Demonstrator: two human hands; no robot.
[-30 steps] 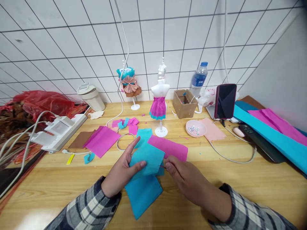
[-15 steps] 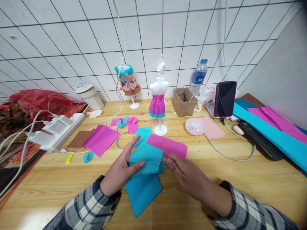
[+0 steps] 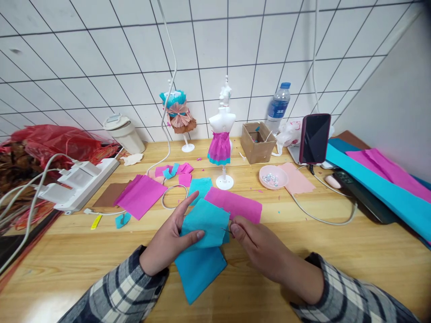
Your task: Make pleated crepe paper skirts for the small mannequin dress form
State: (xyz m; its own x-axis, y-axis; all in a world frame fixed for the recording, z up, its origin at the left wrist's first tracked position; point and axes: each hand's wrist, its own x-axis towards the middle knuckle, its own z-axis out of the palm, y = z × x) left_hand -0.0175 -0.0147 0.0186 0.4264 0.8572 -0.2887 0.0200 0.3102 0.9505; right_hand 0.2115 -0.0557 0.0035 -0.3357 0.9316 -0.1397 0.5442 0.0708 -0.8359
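Note:
My left hand (image 3: 175, 237) holds a light turquoise paper piece (image 3: 205, 222), with the thumb on top and the other fingers mostly behind it. Closed around a small dark tool, perhaps scissors, my right hand (image 3: 259, 246) is at the paper's right edge; the tool's thin tip reaches over that edge. A folded deeper blue piece (image 3: 200, 273) lies below the turquoise one. Just beyond the hands are a magenta strip (image 3: 235, 204) and another turquoise piece (image 3: 201, 186). A white mannequin (image 3: 222, 122) wears a magenta skirt with a turquoise hem (image 3: 220, 148).
Behind stand a second dressed mannequin (image 3: 180, 114), a cardboard box (image 3: 257, 146) and a bottle (image 3: 279, 107). A pink dish (image 3: 273, 178) holds small shiny bits. Magenta paper (image 3: 141, 197) and a power strip (image 3: 84, 188) are left; a phone (image 3: 314, 139) and long paper sheets (image 3: 380, 193) right.
The tool's thin tip now shows over the turquoise paper's right edge, where the tool was beside it before. Both hands have otherwise barely moved.

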